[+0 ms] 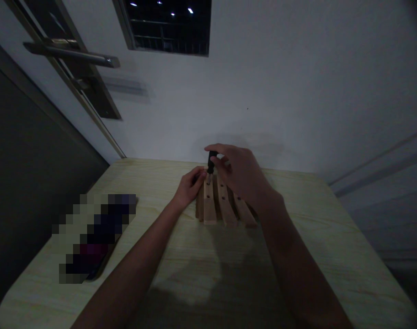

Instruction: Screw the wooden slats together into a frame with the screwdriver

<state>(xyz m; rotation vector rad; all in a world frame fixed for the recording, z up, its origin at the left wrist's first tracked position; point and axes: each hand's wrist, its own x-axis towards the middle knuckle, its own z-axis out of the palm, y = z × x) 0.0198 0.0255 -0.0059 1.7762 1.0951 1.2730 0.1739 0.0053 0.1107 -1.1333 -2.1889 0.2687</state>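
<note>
I take this for a dim room at home: a metal lever door handle [71, 55], a dark barred window [169, 25], a bare white wall [280, 82] behind my wood-grain surface [332, 237].

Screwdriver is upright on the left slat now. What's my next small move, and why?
Probably press the tip down squarely before turning. The right hand pinches the black-handled screwdriver upright over the far end of the leftmost wooden slat, and the left hand rests against that end. The dim picture does not show whether the tip is seated, so checking that first seems safest.
</note>
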